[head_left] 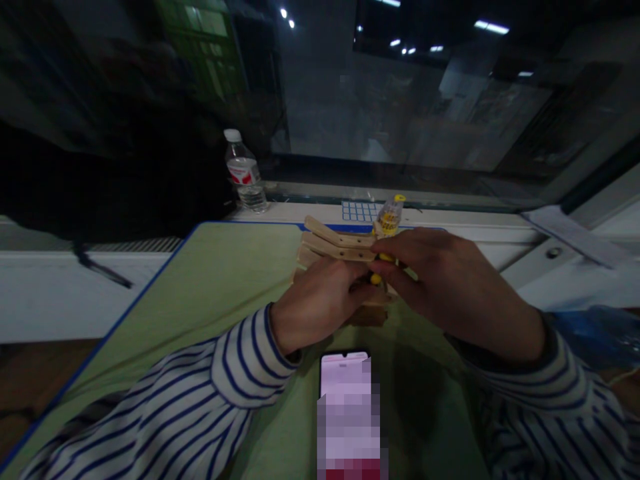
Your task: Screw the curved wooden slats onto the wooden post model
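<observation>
A wooden model [345, 248] made of angled strips with dark holes and small yellow pegs stands at the far side of the table. My left hand [317, 300] reaches under the strips, its fingers closed around the lower part of the model and partly hidden. My right hand [445, 280] pinches near the strips' right end, thumb and forefinger by a yellow peg [385, 257]. A wooden block [367, 316] shows beneath the hands. Just behind the model is a small clear bottle [390, 215] with a yellow cap.
A phone [347, 407] with a lit screen lies on the green table [240, 267] in front of me. On the windowsill stand a water bottle [245, 175] and a blue-white grid sheet [360, 211]. Papers [570, 230] lie at right, above a blue plastic bag [595, 333].
</observation>
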`<control>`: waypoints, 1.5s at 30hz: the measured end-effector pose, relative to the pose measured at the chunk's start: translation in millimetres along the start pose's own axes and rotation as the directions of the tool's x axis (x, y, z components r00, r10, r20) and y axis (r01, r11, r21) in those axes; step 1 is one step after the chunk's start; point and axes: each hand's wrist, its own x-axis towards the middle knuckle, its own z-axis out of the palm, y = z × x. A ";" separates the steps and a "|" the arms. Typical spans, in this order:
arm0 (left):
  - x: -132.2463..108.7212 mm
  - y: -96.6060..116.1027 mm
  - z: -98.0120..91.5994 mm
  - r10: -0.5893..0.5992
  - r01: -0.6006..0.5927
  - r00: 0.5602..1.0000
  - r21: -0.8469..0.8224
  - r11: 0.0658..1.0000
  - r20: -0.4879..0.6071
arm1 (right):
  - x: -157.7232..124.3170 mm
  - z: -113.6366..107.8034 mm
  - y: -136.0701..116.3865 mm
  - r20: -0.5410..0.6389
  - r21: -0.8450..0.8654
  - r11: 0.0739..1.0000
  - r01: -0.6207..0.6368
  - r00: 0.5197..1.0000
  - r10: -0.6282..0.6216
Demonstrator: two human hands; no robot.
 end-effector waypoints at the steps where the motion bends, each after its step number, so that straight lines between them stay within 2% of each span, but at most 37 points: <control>1: 0.2 0.2 -0.1 -0.007 0.007 1.000 0.000 1.000 0.000 | 0.0 0.2 -0.2 -0.002 0.005 1.000 0.000 1.000 0.000; 10: -0.3 -3.9 1.5 -0.005 0.006 0.999 0.026 1.000 -0.046 | 0.1 -1.9 -0.8 0.011 0.069 0.998 -0.008 1.000 0.007; 15: -0.7 -5.2 1.7 0.004 -0.003 0.999 0.019 1.000 -0.046 | -0.2 -3.4 1.0 0.011 0.154 0.987 0.044 0.999 -0.046; 31: -1.3 -2.0 -1.1 -0.026 0.024 0.999 0.069 0.997 0.030 | 0.4 -2.4 1.0 0.011 0.058 0.998 0.018 1.000 -0.018; 45: -1.1 -0.6 -1.7 -0.056 0.054 0.998 0.063 0.997 0.025 | 1.0 0.1 1.3 0.011 0.094 0.995 -0.011 1.000 0.010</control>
